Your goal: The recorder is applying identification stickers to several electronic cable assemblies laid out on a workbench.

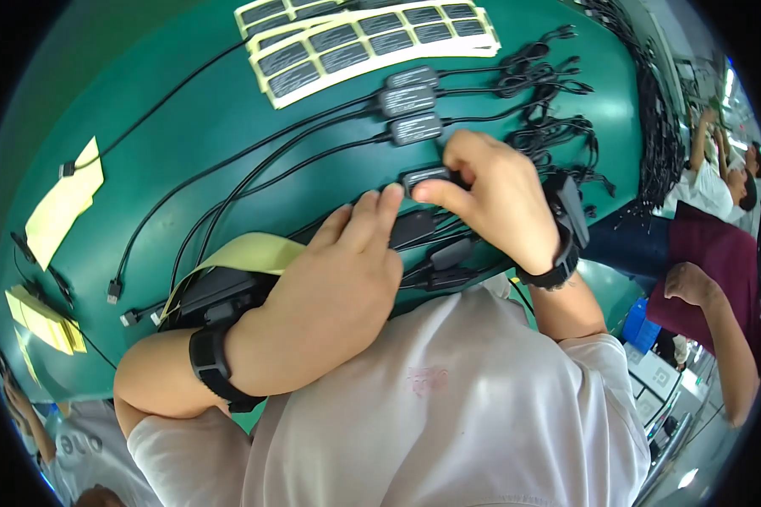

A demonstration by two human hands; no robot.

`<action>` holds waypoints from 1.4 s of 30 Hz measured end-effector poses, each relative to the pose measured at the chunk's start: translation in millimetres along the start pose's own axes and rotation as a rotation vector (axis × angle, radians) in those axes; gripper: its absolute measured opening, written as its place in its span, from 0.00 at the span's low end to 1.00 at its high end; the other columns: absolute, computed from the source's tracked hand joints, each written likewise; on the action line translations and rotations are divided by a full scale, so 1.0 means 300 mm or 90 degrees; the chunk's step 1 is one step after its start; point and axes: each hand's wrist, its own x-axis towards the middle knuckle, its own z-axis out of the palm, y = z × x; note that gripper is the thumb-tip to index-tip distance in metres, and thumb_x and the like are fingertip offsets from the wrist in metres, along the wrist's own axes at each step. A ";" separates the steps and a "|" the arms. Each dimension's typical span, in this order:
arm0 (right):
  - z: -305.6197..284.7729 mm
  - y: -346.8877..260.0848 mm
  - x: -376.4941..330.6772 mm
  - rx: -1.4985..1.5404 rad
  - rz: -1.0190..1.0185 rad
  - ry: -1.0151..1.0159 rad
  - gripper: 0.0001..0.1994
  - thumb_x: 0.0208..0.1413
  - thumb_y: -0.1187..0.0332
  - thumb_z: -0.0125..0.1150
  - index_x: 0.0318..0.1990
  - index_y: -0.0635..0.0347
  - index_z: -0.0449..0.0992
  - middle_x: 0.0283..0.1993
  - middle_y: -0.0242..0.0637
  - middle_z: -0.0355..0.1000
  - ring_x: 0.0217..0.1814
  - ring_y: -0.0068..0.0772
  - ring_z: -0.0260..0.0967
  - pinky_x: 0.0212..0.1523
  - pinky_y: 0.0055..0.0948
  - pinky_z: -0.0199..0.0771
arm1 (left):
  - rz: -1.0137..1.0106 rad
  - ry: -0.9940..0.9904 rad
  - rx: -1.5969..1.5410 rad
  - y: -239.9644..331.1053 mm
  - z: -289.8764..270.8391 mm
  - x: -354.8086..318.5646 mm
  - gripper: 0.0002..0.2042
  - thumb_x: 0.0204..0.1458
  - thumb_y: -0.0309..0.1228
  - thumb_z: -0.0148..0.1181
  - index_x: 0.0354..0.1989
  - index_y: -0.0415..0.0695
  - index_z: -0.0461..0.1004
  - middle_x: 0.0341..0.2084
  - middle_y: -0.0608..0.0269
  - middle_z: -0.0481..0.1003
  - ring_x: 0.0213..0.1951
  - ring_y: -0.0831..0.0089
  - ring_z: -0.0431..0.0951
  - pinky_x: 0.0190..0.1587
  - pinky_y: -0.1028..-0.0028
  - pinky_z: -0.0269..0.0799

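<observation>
A small black cable box (425, 177) with a dark label lies in front of me on the green table. My right hand (503, 194) grips it at the right end, thumb pressed on its label and index finger curled behind. My left hand (342, 275) lies flat, palm down, fingers stretched, its fingertips at the box's left end. Under and beside that hand are unlabelled-looking black cable boxes (414, 226), partly hidden. A pale yellow strip (245, 249) arches out from the left wrist over black cables. Beyond, three labelled cable boxes (416, 128) lie in a row.
Yellow-backed sheets of black labels (372, 44) lie at the far side. Coiled cables (550, 139) are on the right, beside a long dark cable bundle (655, 127). Yellow paper pieces (63, 203) and a USB plug (114, 290) lie left. Other people sit nearby.
</observation>
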 end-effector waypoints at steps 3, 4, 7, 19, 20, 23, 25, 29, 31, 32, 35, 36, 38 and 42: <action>-0.007 0.023 0.012 0.088 -0.001 -0.038 0.13 0.48 0.68 0.69 0.27 0.63 0.67 0.22 0.41 0.62 0.22 0.41 0.60 0.24 0.37 0.60 | -0.002 -0.009 -0.014 -0.001 -0.002 0.010 0.08 0.44 0.25 0.55 0.30 0.32 0.70 0.60 0.28 0.61 0.58 0.43 0.67 0.59 0.58 0.67; -0.013 0.023 0.017 0.092 0.011 -0.067 0.12 0.49 0.69 0.68 0.28 0.63 0.69 0.22 0.41 0.63 0.22 0.41 0.61 0.25 0.36 0.62 | -0.004 -0.020 -0.012 0.000 -0.010 0.015 0.08 0.45 0.25 0.56 0.30 0.33 0.70 0.60 0.29 0.61 0.58 0.44 0.67 0.59 0.58 0.67; -0.056 0.015 0.020 0.073 -0.049 0.005 0.08 0.48 0.70 0.67 0.32 0.63 0.74 0.26 0.42 0.68 0.27 0.43 0.65 0.31 0.36 0.67 | -0.015 -0.027 -0.048 0.004 -0.057 0.038 0.07 0.45 0.24 0.57 0.31 0.34 0.70 0.59 0.31 0.64 0.56 0.45 0.68 0.56 0.59 0.69; -0.112 0.065 0.060 0.088 -0.310 -0.025 0.17 0.40 0.74 0.72 0.40 0.63 0.78 0.38 0.40 0.74 0.43 0.45 0.70 0.45 0.35 0.72 | -0.387 0.055 -0.327 0.025 -0.341 -0.010 0.08 0.54 0.32 0.55 0.30 0.39 0.73 0.21 0.42 0.71 0.24 0.47 0.73 0.28 0.57 0.67; -0.121 0.065 0.072 0.105 -0.311 0.021 0.13 0.43 0.75 0.71 0.39 0.64 0.78 0.35 0.41 0.75 0.37 0.44 0.72 0.41 0.35 0.73 | -0.402 0.030 -0.303 -0.015 -0.330 -0.006 0.10 0.55 0.33 0.54 0.30 0.39 0.74 0.21 0.42 0.72 0.26 0.47 0.74 0.29 0.57 0.68; -0.135 0.071 0.134 0.096 -0.304 0.095 0.10 0.50 0.70 0.66 0.39 0.63 0.78 0.31 0.46 0.75 0.34 0.46 0.74 0.37 0.37 0.74 | -0.401 0.057 -0.159 -0.094 -0.252 0.008 0.11 0.57 0.35 0.55 0.32 0.38 0.76 0.20 0.48 0.73 0.26 0.52 0.75 0.31 0.60 0.69; -0.116 0.083 0.165 0.185 -0.192 0.032 0.09 0.51 0.69 0.67 0.38 0.62 0.78 0.27 0.44 0.74 0.27 0.43 0.73 0.31 0.33 0.72 | -0.396 0.048 -0.064 -0.129 -0.198 0.031 0.12 0.57 0.36 0.56 0.35 0.38 0.76 0.20 0.49 0.74 0.27 0.52 0.75 0.32 0.60 0.69; -0.058 0.114 0.190 0.032 -0.286 0.076 0.09 0.47 0.67 0.70 0.33 0.60 0.79 0.26 0.40 0.72 0.32 0.43 0.71 0.34 0.37 0.71 | -0.397 0.063 0.054 -0.136 -0.150 0.072 0.13 0.54 0.38 0.60 0.36 0.40 0.73 0.20 0.46 0.75 0.28 0.46 0.76 0.31 0.56 0.70; -0.060 0.113 0.178 -0.082 -0.368 0.180 0.09 0.45 0.66 0.71 0.33 0.59 0.79 0.29 0.40 0.72 0.35 0.43 0.71 0.36 0.37 0.71 | -0.438 0.101 0.050 -0.103 -0.155 0.068 0.12 0.54 0.38 0.61 0.36 0.41 0.72 0.21 0.45 0.75 0.27 0.45 0.76 0.30 0.55 0.70; -0.073 0.105 0.166 -0.109 -0.354 0.165 0.10 0.44 0.66 0.72 0.33 0.59 0.79 0.32 0.39 0.72 0.37 0.43 0.70 0.38 0.37 0.71 | -0.410 0.145 0.077 -0.087 -0.165 0.061 0.09 0.56 0.34 0.60 0.36 0.41 0.72 0.17 0.53 0.74 0.21 0.56 0.76 0.26 0.62 0.69; -0.131 0.048 0.127 -0.039 -0.337 0.233 0.12 0.43 0.67 0.72 0.36 0.59 0.80 0.32 0.39 0.73 0.37 0.44 0.70 0.39 0.36 0.72 | -0.361 0.326 -0.273 -0.054 -0.190 0.071 0.08 0.60 0.33 0.58 0.39 0.42 0.71 0.16 0.64 0.70 0.19 0.75 0.71 0.24 0.72 0.66; -0.154 0.024 0.100 0.069 -0.310 0.177 0.15 0.43 0.72 0.72 0.41 0.62 0.80 0.32 0.37 0.74 0.35 0.37 0.69 0.37 0.30 0.70 | -0.409 0.348 -0.423 -0.056 -0.193 0.093 0.07 0.62 0.32 0.55 0.38 0.41 0.71 0.16 0.70 0.65 0.22 0.84 0.64 0.23 0.78 0.61; -0.165 -0.027 0.050 0.312 -0.215 0.007 0.22 0.44 0.75 0.72 0.51 0.61 0.77 0.35 0.34 0.75 0.38 0.26 0.71 0.37 0.23 0.70 | -0.353 0.366 -0.312 -0.030 -0.177 0.136 0.08 0.63 0.33 0.54 0.38 0.41 0.71 0.18 0.69 0.66 0.22 0.83 0.64 0.24 0.77 0.61; -0.112 -0.055 0.016 0.700 -0.024 -0.109 0.24 0.52 0.83 0.63 0.55 0.59 0.63 0.32 0.30 0.72 0.34 0.17 0.68 0.33 0.18 0.68 | -0.313 0.313 -0.349 -0.007 -0.164 0.187 0.10 0.63 0.34 0.54 0.37 0.39 0.72 0.20 0.68 0.68 0.23 0.80 0.65 0.26 0.78 0.63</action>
